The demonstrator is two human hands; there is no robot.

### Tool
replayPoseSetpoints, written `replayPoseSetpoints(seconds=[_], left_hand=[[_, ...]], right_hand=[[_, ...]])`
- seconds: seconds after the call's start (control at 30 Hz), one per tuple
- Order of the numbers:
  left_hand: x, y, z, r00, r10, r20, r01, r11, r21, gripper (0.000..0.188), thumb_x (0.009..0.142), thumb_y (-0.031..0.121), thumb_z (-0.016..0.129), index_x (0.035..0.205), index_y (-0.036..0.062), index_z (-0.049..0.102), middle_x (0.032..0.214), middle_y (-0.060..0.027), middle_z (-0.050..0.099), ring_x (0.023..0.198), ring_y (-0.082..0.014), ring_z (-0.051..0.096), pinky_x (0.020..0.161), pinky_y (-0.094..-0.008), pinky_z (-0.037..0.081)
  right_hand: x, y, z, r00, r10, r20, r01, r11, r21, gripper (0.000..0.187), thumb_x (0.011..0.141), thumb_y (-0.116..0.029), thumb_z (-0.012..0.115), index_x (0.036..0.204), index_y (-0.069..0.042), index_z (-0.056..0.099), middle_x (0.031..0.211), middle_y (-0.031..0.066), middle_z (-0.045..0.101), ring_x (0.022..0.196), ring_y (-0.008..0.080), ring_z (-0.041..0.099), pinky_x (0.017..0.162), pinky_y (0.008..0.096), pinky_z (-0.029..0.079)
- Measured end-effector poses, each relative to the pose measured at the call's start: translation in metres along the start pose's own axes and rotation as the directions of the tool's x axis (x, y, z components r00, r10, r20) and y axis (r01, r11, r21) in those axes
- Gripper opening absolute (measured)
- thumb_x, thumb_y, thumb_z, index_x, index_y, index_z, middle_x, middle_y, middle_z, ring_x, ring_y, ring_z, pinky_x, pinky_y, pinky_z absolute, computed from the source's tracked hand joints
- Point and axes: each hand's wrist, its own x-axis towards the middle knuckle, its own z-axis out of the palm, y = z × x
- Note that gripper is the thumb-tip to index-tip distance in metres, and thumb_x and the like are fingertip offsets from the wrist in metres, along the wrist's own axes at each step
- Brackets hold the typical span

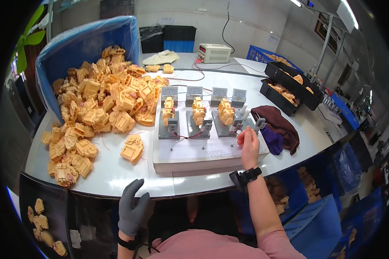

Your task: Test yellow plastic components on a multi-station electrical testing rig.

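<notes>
My left hand [133,210], in a grey glove, is open in front of the table edge, its thumb and fingers apart and holding nothing. My right hand [249,144] is bare, its fingers curled together at the right end of a white test fixture [199,164]. Whatever those fingers may hold is hidden. Close by them are a grey clamp block [237,125] and another block [260,124]. Three yellow plastic housings [168,111], [198,111], [226,112] stand upright in the fixture's stations. Behind them is a row of small panel meters [194,96].
Yellow housings spill from a blue lined bin [52,69] at left; one loose housing [132,148] lies beside the fixture. A power supply [215,53] sits behind. Dark cloths [275,125] and black trays [279,98] are at right. A black bin [34,190] at lower left holds several housings.
</notes>
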Motion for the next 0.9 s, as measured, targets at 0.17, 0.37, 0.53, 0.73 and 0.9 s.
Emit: replayPoseSetpoints(seconds=[0.17, 0.37, 0.53, 0.73, 0.9], left_hand=[[0.029, -0.003, 0.007, 0.975, -0.218, 0.029, 0.208, 0.868, -0.451, 0.039, 0.095, 0.0, 0.056, 0.133, -0.0039, 0.053, 0.126, -0.0126, 0.063, 0.117, -0.0189, 0.059, 0.102, -0.0304, 0.045], [0.082, 0.009, 0.014, 0.998, 0.049, 0.04, -0.044, 0.99, -0.132, 0.037, 0.09, 0.0, 0.062, 0.127, -0.0005, 0.06, 0.121, -0.0151, 0.064, 0.117, -0.0249, 0.059, 0.102, -0.036, 0.045], [0.105, 0.017, 0.04, 0.968, 0.203, 0.15, -0.232, 0.95, 0.21, 0.036, 0.084, 0.0, 0.066, 0.121, 0.0007, 0.065, 0.115, -0.0138, 0.064, 0.107, -0.0293, 0.059, 0.095, -0.036, 0.046], [0.115, 0.017, 0.065, 0.98, 0.138, 0.144, -0.19, 0.86, 0.474, 0.035, 0.082, 0.004, 0.069, 0.117, 0.0027, 0.067, 0.108, -0.0132, 0.063, 0.101, -0.0312, 0.057, 0.091, -0.0371, 0.045], [0.121, 0.016, 0.076, 0.995, 0.07, 0.075, -0.097, 0.887, 0.452, 0.02, 0.08, 0.01, 0.074, 0.1, 0.0079, 0.072, 0.095, -0.0096, 0.06, 0.093, -0.0279, 0.056, 0.084, -0.038, 0.044]], right_hand=[[0.0, 0.005, 0.0, 0.999, 0.012, -0.033, -0.012, 1.0, -0.003, 0.04, 0.108, -0.035, 0.045, 0.081, -0.006, 0.056, 0.073, -0.0019, 0.056, 0.065, 0.0061, 0.049, 0.063, 0.0223, 0.043], [0.004, -0.011, -0.013, 0.983, 0.084, 0.162, -0.055, 0.983, -0.173, 0.031, 0.106, -0.026, 0.049, 0.092, -0.002, 0.063, 0.087, 0.0028, 0.061, 0.08, 0.0103, 0.057, 0.074, 0.0256, 0.047], [0.009, -0.021, -0.025, 0.936, -0.014, 0.353, 0.214, 0.816, -0.537, 0.021, 0.1, -0.013, 0.054, 0.108, 0.002, 0.065, 0.102, 0.0124, 0.061, 0.092, 0.0243, 0.061, 0.083, 0.0315, 0.048], [0.011, -0.025, -0.03, 0.837, 0.011, 0.548, 0.336, 0.78, -0.529, 0.014, 0.093, -0.006, 0.062, 0.105, -0.001, 0.066, 0.106, 0.0104, 0.059, 0.103, 0.0264, 0.059, 0.09, 0.0331, 0.047], [0.012, -0.018, -0.029, 0.847, -0.007, 0.531, 0.326, 0.796, -0.51, 0.011, 0.088, -0.006, 0.068, 0.098, -0.003, 0.067, 0.1, 0.0101, 0.058, 0.098, 0.0295, 0.058, 0.088, 0.0373, 0.046]])
